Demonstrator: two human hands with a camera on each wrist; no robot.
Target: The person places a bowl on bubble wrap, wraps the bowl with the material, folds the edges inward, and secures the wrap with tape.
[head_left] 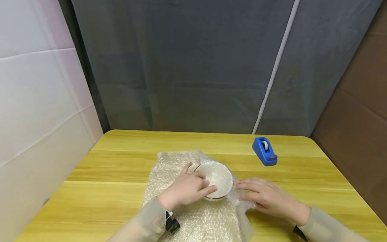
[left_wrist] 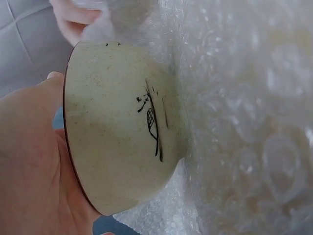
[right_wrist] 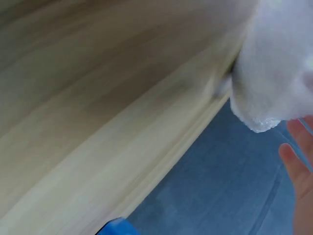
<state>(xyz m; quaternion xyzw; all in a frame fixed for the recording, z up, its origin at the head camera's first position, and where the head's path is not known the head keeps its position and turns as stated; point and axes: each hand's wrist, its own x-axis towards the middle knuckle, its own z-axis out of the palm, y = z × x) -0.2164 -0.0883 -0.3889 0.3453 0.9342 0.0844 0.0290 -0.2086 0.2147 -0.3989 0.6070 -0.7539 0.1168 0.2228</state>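
Note:
A round pale bowl (head_left: 216, 198) with a dark rim stands upright on a sheet of bubble wrap (head_left: 208, 223). In the left wrist view, the outside of the bowl (left_wrist: 117, 122) shows a black painted plant pattern. My left hand (head_left: 190, 188) lies over the bowl's left rim, its fingers reaching down into the bowl and the little finger raised. At the bowl's right side, my right hand (head_left: 264, 196) presses a raised part of the wrap towards the bowl with nearly straight fingers. Some wrap laps over the bowl's right rim.
A blue tape dispenser (head_left: 265, 152) with a roll of tape stands at the back right of the wooden table (head_left: 99, 188). Dark grey cloth (head_left: 187, 67) hangs behind the table, with a white panel (head_left: 39, 87) at left and a brown one (head_left: 359, 111) at right.

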